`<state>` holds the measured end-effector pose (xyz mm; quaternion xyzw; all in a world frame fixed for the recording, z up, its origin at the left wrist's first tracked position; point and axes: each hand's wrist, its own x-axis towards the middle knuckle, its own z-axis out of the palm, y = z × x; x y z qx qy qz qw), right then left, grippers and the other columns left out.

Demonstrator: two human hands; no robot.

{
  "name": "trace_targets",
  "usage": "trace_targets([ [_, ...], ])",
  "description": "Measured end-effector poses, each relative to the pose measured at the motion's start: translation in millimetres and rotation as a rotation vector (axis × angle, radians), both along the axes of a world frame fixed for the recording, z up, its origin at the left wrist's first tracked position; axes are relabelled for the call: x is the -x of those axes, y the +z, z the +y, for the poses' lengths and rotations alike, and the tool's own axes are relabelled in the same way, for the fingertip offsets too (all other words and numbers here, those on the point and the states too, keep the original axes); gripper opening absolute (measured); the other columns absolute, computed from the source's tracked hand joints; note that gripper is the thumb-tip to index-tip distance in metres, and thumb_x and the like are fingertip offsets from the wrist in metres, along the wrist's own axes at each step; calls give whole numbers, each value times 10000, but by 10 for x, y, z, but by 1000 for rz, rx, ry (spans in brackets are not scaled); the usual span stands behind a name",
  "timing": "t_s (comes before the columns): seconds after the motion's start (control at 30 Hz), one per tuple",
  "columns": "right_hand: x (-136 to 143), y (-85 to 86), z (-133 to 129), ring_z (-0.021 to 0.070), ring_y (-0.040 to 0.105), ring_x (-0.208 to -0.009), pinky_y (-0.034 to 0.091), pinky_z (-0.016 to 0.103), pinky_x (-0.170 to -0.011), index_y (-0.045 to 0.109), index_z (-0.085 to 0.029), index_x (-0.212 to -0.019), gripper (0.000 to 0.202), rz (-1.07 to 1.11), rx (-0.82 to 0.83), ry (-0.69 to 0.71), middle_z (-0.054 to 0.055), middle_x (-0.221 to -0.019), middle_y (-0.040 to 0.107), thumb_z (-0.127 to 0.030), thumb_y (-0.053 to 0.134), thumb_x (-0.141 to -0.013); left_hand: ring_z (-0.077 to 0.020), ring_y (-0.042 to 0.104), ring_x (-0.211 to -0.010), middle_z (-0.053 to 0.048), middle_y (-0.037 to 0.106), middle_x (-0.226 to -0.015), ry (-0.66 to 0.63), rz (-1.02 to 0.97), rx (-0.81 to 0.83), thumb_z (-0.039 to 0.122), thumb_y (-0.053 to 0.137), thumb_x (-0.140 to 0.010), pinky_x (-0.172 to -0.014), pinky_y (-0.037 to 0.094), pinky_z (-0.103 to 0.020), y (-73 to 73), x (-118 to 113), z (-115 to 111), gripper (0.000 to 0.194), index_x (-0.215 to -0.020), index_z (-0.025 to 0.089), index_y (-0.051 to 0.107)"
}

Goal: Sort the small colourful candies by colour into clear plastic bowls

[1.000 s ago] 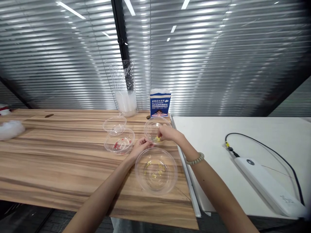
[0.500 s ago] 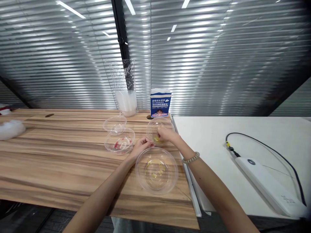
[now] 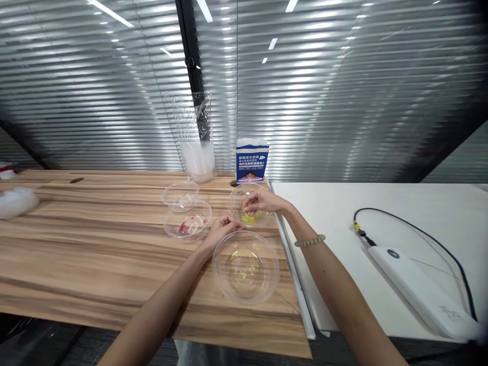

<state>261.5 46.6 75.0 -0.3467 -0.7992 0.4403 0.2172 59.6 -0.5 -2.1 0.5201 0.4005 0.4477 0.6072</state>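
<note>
My right hand (image 3: 260, 201) is over the far clear bowl (image 3: 237, 199), its fingers pinched together above small yellow pieces (image 3: 249, 217); what the fingertips hold is too small to name. My left hand (image 3: 224, 227) rests between the bowls with its fingers closed at the far bowl's near rim, and I cannot make out anything between them. Nearer to me stands a larger clear bowl (image 3: 246, 295) with yellow pieces on its bottom. To the left, another clear bowl (image 3: 171, 231) has red pieces (image 3: 187, 224) in it.
A clear lid or bowl (image 3: 171, 193) lies behind the red pieces' bowl. Farther back stand a plastic bag of white containers (image 3: 199, 160) and a blue box (image 3: 251, 162). A white power bank (image 3: 419, 290) with a black cable is on the white table (image 3: 316, 203).
My right hand has lifted slightly and turned, with its wrist farther right, so more of its fingers and the yellow pieces show. My left hand has stayed in place.
</note>
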Motion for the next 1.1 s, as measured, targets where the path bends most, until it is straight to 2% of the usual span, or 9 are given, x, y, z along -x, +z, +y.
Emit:
trace_targets([
  [0.07,-3,24,-29,180,651,-748,525,307,-711,715,-123,-831,361,92,90,-7,73,-775,700,-454,745,-692,-150,636,-721,-14,691,-717,3,11,1,340,751,-650,-762,459,-287,4,-2,-1,225,-641,164,610],
  [0.23,-22,57,-50,156,631,-692,525,307,-716,711,-119,-795,335,214,166,-78,44,-699,680,-419,781,-664,-145,640,-737,-9,694,-716,-5,-13,11,334,761,-641,-772,460,-279,11,0,-7,229,-645,166,606],
  [0.47,-22,36,-22,148,617,-639,527,299,-677,700,-119,-759,269,238,141,-201,31,-635,657,-366,776,-684,-142,638,-724,-4,684,-701,0,-19,23,339,766,-633,-770,465,-278,51,-8,-32,234,-649,164,612],
  [0.63,15,-21,20,131,607,-599,525,278,-637,683,-115,-752,302,260,122,-277,19,-602,645,-394,775,-680,-144,636,-719,-7,679,-700,3,-8,7,352,759,-635,-769,470,-283,47,-14,-30,237,-655,160,622],
  [0.83,19,-26,31,127,611,-622,525,280,-649,678,-109,-718,370,284,106,-265,35,-652,656,-462,773,-659,-148,635,-714,-12,683,-704,9,-1,5,354,754,-640,-763,471,-291,42,-15,-27,235,-649,162,618],
  [1.1,40,94,-79,131,621,-681,533,298,-711,706,-116,-767,351,407,169,-273,45,-703,673,-426,805,-634,-147,633,-718,-8,680,-705,11,2,12,311,756,-640,-769,469,-291,78,-19,-48,200,-646,163,621],
])
